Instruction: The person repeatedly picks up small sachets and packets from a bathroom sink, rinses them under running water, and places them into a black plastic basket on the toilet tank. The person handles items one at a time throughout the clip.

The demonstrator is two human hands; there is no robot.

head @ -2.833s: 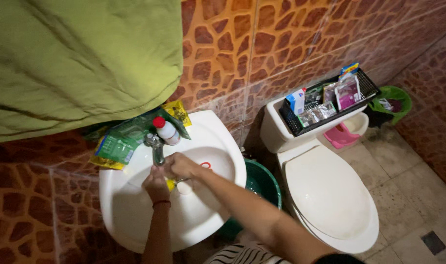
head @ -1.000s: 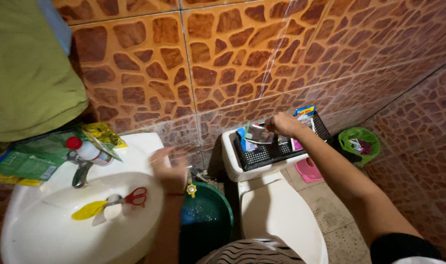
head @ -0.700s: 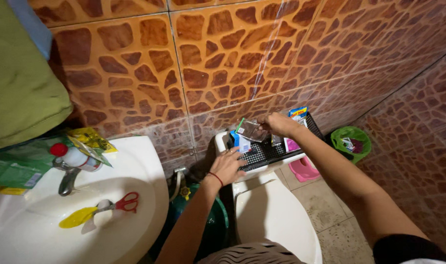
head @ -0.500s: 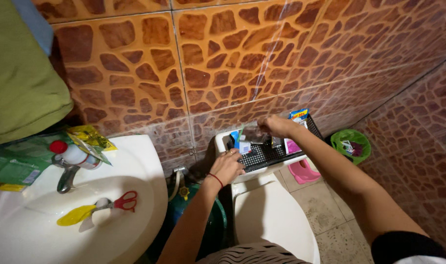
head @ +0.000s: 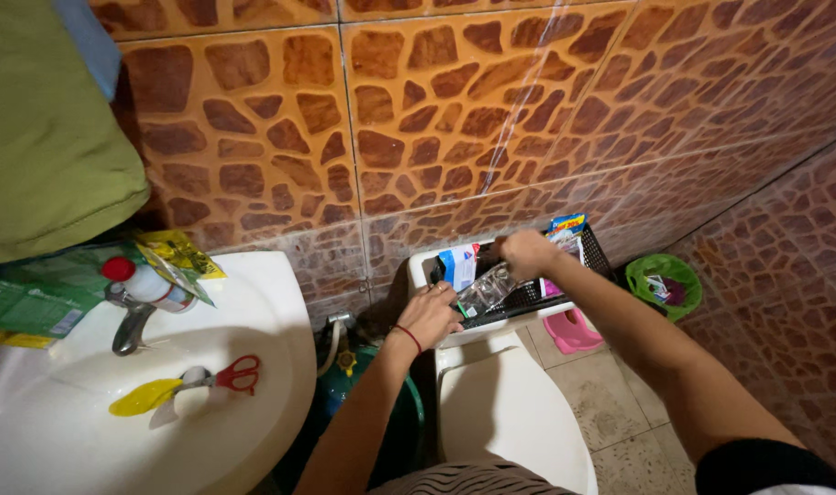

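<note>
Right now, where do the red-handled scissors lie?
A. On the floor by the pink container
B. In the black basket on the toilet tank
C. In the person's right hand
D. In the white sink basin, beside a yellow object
D: the red-handled scissors rest in the white sink next to a yellow object, while both the left hand and right hand are over at the black basket on the toilet tank.

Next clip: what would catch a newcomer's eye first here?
Probably the two hands meeting over the black basket on the toilet tank: the right hand grips a clear plastic packet, and the left hand rests at the basket's front edge. Next, the red-handled scissors lying in the white sink at lower left, against the orange stone-patterned tile wall.
</note>
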